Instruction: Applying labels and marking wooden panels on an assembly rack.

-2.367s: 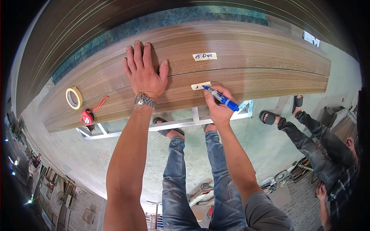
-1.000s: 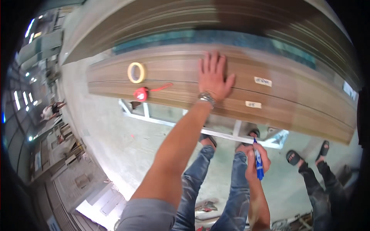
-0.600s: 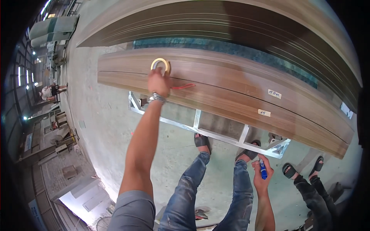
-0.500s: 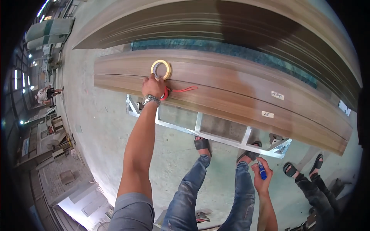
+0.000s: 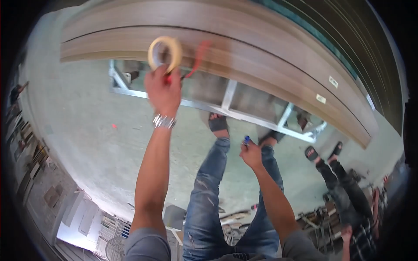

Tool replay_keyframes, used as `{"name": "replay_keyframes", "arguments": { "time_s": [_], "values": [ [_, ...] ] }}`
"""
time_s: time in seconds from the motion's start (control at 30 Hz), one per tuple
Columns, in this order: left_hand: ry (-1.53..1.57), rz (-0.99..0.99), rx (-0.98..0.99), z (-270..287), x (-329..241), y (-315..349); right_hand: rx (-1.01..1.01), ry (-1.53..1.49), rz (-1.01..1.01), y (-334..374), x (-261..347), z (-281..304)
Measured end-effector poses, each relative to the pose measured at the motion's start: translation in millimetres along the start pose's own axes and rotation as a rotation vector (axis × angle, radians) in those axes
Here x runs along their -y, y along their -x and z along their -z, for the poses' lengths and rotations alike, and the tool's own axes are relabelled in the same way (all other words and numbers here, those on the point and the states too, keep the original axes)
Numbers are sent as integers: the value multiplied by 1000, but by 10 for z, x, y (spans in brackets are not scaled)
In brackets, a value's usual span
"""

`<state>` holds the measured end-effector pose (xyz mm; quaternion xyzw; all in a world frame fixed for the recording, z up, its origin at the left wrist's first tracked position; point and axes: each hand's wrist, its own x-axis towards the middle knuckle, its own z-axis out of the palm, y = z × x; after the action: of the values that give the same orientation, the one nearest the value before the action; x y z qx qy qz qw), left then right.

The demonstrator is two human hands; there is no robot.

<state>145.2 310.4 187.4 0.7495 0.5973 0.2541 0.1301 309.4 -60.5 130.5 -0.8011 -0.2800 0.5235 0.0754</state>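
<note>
My left hand (image 5: 164,93), with a metal-banded watch (image 5: 164,121) on the wrist, is closed on a roll of yellowish masking tape (image 5: 177,52). A red strap (image 5: 200,57) trails from the same grip, blurred by motion; the red item it belongs to is mostly hidden by my fingers. Both are raised in front of the near edge of the long brown wood-grain boards (image 5: 130,39). Lower and to the right, my right hand (image 5: 251,156) is closed around a blue-ended marker (image 5: 247,139), held over the floor near my right foot.
A silvery metal frame (image 5: 227,96) supports the boards. Two small pale labels, one of them the lower label (image 5: 321,99), are on the boards' right part. Another person's dark-trousered legs (image 5: 337,180) are at the right. Scrap pieces lie behind my legs.
My left hand has lifted the tape roll and the red strapped item off the boards. My right hand has moved left and up with the marker. The view has shifted, too.
</note>
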Motion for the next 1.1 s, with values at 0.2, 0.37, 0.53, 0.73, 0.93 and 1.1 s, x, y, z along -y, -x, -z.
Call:
{"name": "replay_keyframes", "arguments": {
  "time_s": [0.2,0.37,0.53,0.73,0.93,1.1],
  "values": [
    [-60,586,250,290,843,2124,212,482,-239,-555,-803,-715],
    [-299,591,528,-555,1845,3532,215,486,-383,-1362,-1093,-959],
    [-225,757,566,-1123,1640,3852,28,456,-171,-1780,-1388,-944],
    [-124,614,733,-290,1847,3413,149,183,-197,-1047,-463,-746],
    [250,141,586,-214,-89,1376,-45,-110,-99,-294,-1043,411],
    [170,-667,663,-637,-1456,42,-274,-1465,-305,-545,-725,1473]
  ]
}}
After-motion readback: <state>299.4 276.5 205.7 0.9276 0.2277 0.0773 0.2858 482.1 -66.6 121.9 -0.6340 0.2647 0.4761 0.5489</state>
